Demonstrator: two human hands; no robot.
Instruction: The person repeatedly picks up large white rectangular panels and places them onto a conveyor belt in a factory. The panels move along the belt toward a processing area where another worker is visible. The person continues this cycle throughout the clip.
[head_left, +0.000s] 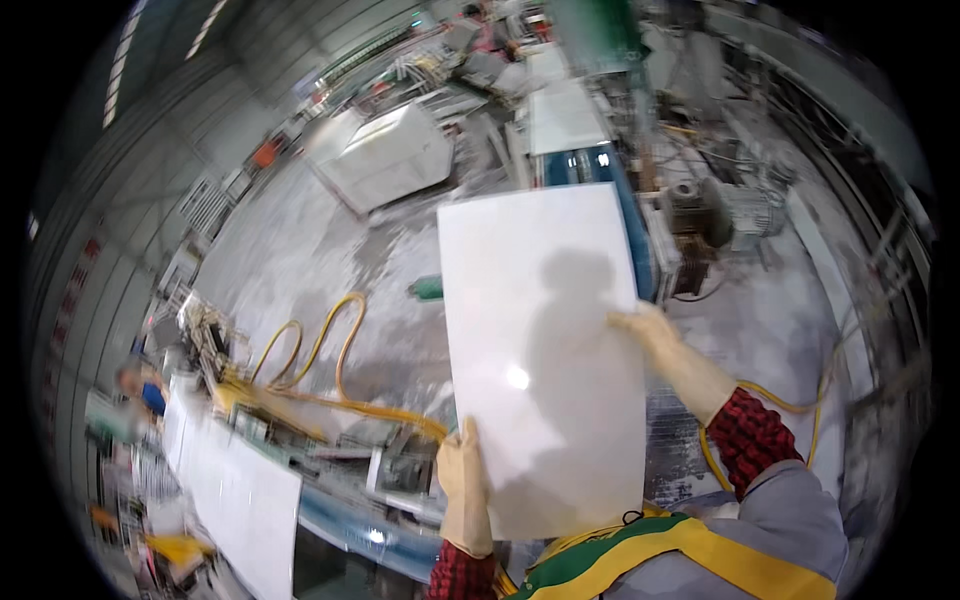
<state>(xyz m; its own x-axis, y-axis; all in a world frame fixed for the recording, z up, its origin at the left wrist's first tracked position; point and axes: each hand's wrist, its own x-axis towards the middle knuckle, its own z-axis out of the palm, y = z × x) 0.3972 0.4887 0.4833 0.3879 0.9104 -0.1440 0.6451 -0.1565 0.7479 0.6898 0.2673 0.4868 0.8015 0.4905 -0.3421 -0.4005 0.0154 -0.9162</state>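
Note:
A large, glossy white rectangular panel [560, 400] is held up in front of my body, its long side running away from me. My left hand [463, 480], in a cream glove, grips its left edge near the lower end. On the opposite edge, higher up, my right hand [660, 345] grips it in a matching glove, thumb on the face. The fingers of both hands are partly hidden behind the panel. A shadow and a bright lamp reflection lie on its surface.
Blue machinery with a white top [568, 120] stands ahead, with a motor [745, 212] at right. Another white panel [240, 500] lies at lower left. A yellow hose [345, 370] loops over the wet floor. A white bin [395, 155] stands farther off; a person [150, 395] is at far left.

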